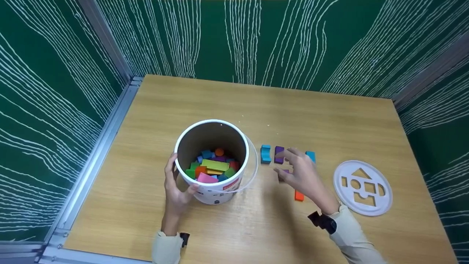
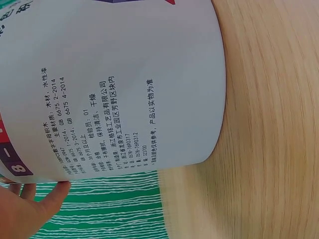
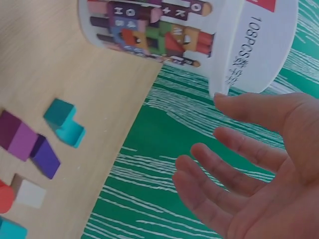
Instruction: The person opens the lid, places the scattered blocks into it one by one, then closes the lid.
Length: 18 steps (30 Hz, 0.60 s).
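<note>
A white bucket [image 1: 212,198] stands upright left of the table's middle, with several coloured blocks [image 1: 215,165] inside. My left hand [image 1: 177,194] grips its near left side at the rim, fingers along the left and thumb at the front. Over the loose blocks hovers my right hand [image 1: 302,172], fingers spread and bent slightly, holding nothing. Beneath and around it lie a teal notched block [image 1: 265,154], a purple block [image 1: 279,151], another purple block [image 1: 281,178] partly hidden by the hand, a blue block [image 1: 310,155] and an orange block [image 1: 299,195]. A white block [image 3: 30,193] shows in the right wrist view.
Right of the right hand lies a round white lid [image 1: 383,203] with shaped cut-outs. The bucket's clear handle [image 1: 255,167] hangs on its right side. Green walls [image 1: 212,40] with white lines enclose the wooden table [image 1: 227,238], and a metal rail [image 1: 95,146] runs along its left edge.
</note>
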Motion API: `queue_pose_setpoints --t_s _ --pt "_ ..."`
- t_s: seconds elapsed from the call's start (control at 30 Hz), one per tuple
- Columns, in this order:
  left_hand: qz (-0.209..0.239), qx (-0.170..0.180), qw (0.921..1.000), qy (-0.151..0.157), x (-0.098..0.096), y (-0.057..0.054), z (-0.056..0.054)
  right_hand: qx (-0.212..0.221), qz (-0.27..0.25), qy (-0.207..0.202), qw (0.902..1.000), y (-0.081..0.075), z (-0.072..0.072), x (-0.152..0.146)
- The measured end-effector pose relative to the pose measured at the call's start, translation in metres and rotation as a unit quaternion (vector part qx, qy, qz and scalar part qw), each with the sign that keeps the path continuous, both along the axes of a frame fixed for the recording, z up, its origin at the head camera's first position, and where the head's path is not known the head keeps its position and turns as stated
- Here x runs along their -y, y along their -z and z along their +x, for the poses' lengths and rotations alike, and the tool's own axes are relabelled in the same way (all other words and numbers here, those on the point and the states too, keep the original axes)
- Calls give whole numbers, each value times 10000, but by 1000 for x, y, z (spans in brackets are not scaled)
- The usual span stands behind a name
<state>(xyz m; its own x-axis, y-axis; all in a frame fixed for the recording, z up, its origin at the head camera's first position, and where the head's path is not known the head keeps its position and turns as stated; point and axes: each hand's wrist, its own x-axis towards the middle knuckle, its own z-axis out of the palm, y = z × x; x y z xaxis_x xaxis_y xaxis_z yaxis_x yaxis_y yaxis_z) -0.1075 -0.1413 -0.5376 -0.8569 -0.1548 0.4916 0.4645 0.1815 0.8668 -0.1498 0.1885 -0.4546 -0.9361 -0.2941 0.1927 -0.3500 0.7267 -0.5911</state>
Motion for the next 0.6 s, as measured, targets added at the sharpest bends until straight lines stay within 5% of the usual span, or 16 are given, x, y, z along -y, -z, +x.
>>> queue_pose_setpoints --t_s 0.6 --pt "50 120 9999 -13 -1 -2 2 260 92 473 9985 42 -7 -20"
